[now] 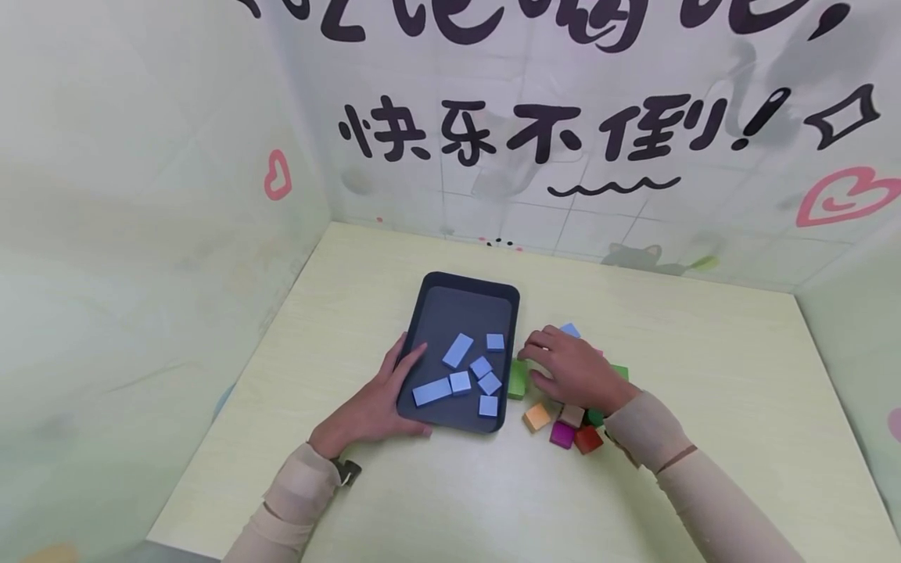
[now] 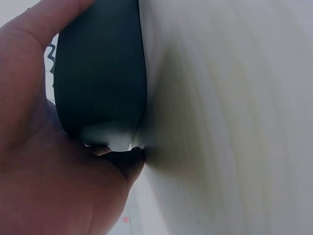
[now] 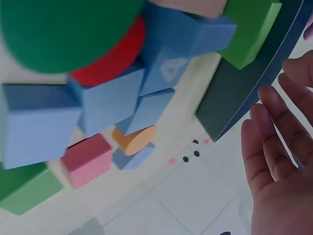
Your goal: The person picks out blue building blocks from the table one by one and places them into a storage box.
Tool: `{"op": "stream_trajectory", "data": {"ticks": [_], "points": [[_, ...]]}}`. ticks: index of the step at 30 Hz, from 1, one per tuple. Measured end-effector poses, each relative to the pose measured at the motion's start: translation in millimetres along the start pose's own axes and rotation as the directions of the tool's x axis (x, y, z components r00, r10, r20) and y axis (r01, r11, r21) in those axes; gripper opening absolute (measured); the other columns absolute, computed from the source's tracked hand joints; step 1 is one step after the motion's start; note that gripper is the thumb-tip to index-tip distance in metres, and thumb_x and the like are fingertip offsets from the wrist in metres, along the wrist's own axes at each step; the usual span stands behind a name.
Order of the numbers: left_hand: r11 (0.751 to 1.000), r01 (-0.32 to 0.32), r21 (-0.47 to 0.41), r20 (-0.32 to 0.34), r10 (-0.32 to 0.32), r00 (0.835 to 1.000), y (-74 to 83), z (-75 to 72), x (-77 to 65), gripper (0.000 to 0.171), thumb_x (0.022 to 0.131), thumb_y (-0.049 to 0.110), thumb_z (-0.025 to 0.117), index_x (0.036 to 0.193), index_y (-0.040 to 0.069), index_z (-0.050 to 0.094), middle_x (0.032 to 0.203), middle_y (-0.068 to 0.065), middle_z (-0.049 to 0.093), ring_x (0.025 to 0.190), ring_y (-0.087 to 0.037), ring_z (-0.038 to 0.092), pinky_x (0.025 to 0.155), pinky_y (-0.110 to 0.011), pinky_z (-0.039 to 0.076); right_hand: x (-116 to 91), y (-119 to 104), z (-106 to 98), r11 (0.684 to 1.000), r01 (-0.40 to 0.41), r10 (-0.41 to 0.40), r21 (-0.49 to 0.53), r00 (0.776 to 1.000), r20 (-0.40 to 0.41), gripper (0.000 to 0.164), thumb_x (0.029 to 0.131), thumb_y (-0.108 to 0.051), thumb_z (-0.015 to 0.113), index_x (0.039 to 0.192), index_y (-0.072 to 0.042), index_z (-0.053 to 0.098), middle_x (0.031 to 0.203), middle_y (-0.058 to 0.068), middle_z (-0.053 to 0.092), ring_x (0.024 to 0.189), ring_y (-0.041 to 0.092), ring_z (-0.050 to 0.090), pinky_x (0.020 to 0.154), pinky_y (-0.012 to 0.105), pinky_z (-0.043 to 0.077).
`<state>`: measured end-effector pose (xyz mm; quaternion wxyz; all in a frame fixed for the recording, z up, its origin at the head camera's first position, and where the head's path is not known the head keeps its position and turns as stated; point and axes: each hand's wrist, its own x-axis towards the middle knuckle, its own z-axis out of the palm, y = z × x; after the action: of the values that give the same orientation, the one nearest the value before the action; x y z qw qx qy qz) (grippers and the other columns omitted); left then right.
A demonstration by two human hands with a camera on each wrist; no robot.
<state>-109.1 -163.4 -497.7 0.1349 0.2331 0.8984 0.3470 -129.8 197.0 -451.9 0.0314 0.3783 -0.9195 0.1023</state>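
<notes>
A dark tray (image 1: 461, 309) lies on the table with several light blue blocks (image 1: 459, 350) in it. My left hand (image 1: 373, 407) grips its near left corner, one finger over the rim; in the left wrist view the hand (image 2: 63, 181) wraps the tray's dark wall (image 2: 102, 73). My right hand (image 1: 573, 367) hovers just right of the tray, over a pile of coloured blocks, beside a green block (image 1: 517, 380). In the right wrist view its loosely bent fingers (image 3: 279, 117) hold nothing. Part of the pile is hidden under this hand in the head view.
Near the right wrist lie an orange block (image 1: 536, 417), a purple block (image 1: 562, 435) and a red block (image 1: 588, 439). The right wrist view shows more blue blocks (image 3: 110, 100), a pink block (image 3: 87, 160) and a green round piece (image 3: 68, 34). Printed walls (image 1: 493, 211) border the table.
</notes>
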Motion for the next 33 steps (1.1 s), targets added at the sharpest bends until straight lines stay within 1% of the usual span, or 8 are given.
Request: {"op": "stream_trajectory", "data": {"ticks": [5,11,15,19,24,28,33], "points": [[1.0,0.005,-0.002,0.005,-0.005,1.0,0.0,-0.1,-0.1,0.128,0.064,0.049,0.092,0.16,0.034,0.009,0.164,0.0,-0.012,0.138,-0.035,0.035,0.098,-0.045,0.043,-14.5,2.0,-0.1,0.999,-0.044,0.044,0.004,0.999,0.031,0.025,0.089,-0.02,0.072,0.113,-0.018,0.07,0.11,-0.003,0.06,0.1,0.014,0.054,0.081,0.032,0.051],[1.0,0.008,0.003,0.009,-0.008,1.0,0.6,-0.2,-0.3,0.127,0.065,0.05,0.091,0.16,0.034,0.009,0.164,0.001,-0.013,0.138,-0.035,0.035,0.098,-0.046,0.043,-30.3,2.2,1.5,0.999,-0.035,0.036,-0.01,0.999,0.025,0.023,0.087,-0.02,0.071,0.11,-0.017,0.07,0.107,-0.003,0.06,0.097,0.014,0.054,0.081,0.031,0.051],[1.0,0.009,0.003,0.007,-0.009,1.0,0.5,-0.3,-0.8,0.127,0.065,0.05,0.091,0.16,0.034,0.01,0.164,0.001,-0.013,0.137,-0.035,0.035,0.098,-0.046,0.043,-36.3,0.8,3.1,0.999,-0.05,0.05,-0.008,0.997,0.056,0.026,0.086,-0.023,0.073,0.11,-0.016,0.07,0.107,-0.003,0.06,0.095,0.014,0.054,0.079,0.03,0.052],[1.0,0.013,0.001,0.007,-0.013,1.0,0.1,-0.1,-0.9,0.127,0.065,0.052,0.091,0.16,0.033,0.01,0.164,0.001,-0.012,0.137,-0.036,0.035,0.097,-0.046,0.043,-39.8,-0.2,5.5,0.997,-0.075,0.075,-0.005,0.992,0.105,0.029,0.084,-0.027,0.076,0.111,-0.016,0.07,0.107,-0.001,0.059,0.094,0.014,0.055,0.078,0.03,0.052],[1.0,0.014,-0.001,0.005,-0.014,1.0,1.6,-0.2,-1.1,0.126,0.065,0.05,0.091,0.16,0.033,0.01,0.164,0.001,-0.012,0.137,-0.036,0.035,0.098,-0.047,0.043,-41.0,0.4,9.7,0.995,-0.1,0.099,-0.002,0.984,0.145,0.028,0.086,-0.029,0.075,0.111,-0.017,0.068,0.106,-0.002,0.059,0.092,0.014,0.057,0.079,0.031,0.052],[1.0,0.007,-0.001,0.002,-0.007,1.0,2.7,-0.6,-1.3,0.126,0.066,0.048,0.091,0.161,0.032,0.01,0.164,-0.001,-0.011,0.137,-0.036,0.036,0.097,-0.047,0.044,-39.4,-0.3,11.9,0.989,-0.148,0.145,0.009,0.975,0.171,0.028,0.086,-0.029,0.074,0.111,-0.019,0.067,0.106,-0.004,0.06,0.09,0.013,0.057,0.077,0.03,0.052],[1.0,-0.001,-0.002,-0.002,0.001,1.0,1.8,0.0,-0.9,0.126,0.065,0.048,0.092,0.161,0.031,0.01,0.164,-0.001,-0.01,0.137,-0.036,0.036,0.096,-0.046,0.044,-34.5,-3.2,11.9,0.977,-0.208,0.197,0.037,0.962,0.189,0.026,0.086,-0.027,0.072,0.11,-0.02,0.066,0.105,-0.005,0.061,0.084,0.011,0.055,0.074,0.03,0.051]]}}
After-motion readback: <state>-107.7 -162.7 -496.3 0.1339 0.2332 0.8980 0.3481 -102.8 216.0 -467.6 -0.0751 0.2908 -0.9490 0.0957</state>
